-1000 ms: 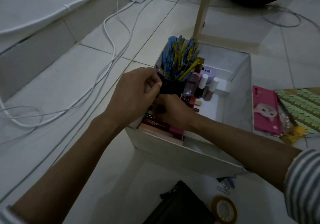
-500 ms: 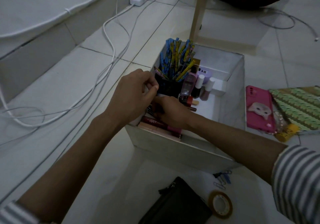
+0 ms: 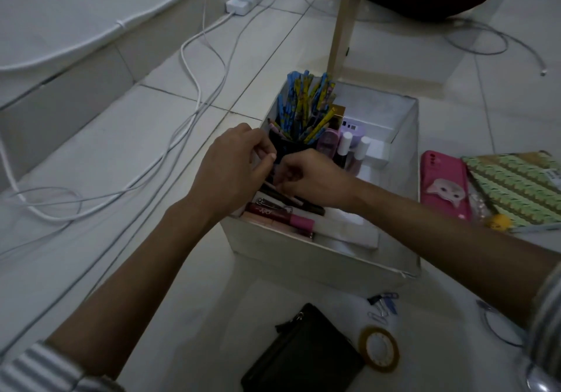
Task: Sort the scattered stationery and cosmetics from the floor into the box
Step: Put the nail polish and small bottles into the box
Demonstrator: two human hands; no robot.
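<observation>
Entry: floor sorting, box partly filled. The box (image 3: 318, 259) stands open on the tiled floor (image 3: 170, 136), with a black cup (image 3: 290, 148) of patterned pencils (image 3: 306, 109) upright in its far-left corner. Nail-polish bottles (image 3: 344, 148) stand just beside the cup. A dark red gloss tube (image 3: 277, 215) and a nail clipper (image 3: 268, 202) lie flat along the near wall, long axes running across the box. Both hands are over that near-left corner. The left hand (image 3: 236, 167) and right hand (image 3: 312, 179) meet fingertip to fingertip just in front of the cup, fingers curled. Each grip is drawn in as if pinching something small, but the spot is dark and I cannot tell what either holds, if anything. Things not yet in the box lie outside it. A black pouch (image 3: 303, 352), a tape roll (image 3: 379, 348) and loose clips (image 3: 383, 303) lie on the floor before the near wall. A pink phone case (image 3: 444, 188) and a patterned notebook (image 3: 516, 189) lie just off the right wall, the case lengthwise along it. All of these lie toward the right of the box. In my judgement the right hand is the nearer one for the next pick, reaching back toward the body for the clips and tape.
</observation>
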